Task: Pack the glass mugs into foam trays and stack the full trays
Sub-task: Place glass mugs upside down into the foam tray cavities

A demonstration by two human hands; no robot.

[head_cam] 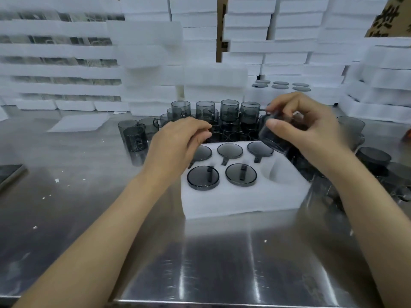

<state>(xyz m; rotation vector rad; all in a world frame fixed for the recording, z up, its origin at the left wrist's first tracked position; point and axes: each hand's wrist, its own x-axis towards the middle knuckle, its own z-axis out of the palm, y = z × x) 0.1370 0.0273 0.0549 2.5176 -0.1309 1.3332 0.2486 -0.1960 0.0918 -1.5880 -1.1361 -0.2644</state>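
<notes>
Head view, right hand (311, 130): thumb and curled fingers grip a tilted glass mug (275, 138) above the far right of the foam tray (222, 203);
Left hand (178, 141): fingers curled at the tray's far left corner; whether they hold anything cannot be told;
Tray: five packed mugs (202, 178); near right pocket (278, 172) unfilled

Nothing legible appears. The only print is a few dark characters on a cardboard box (391, 17) at upper right, too blurred and cropped to read.
</notes>
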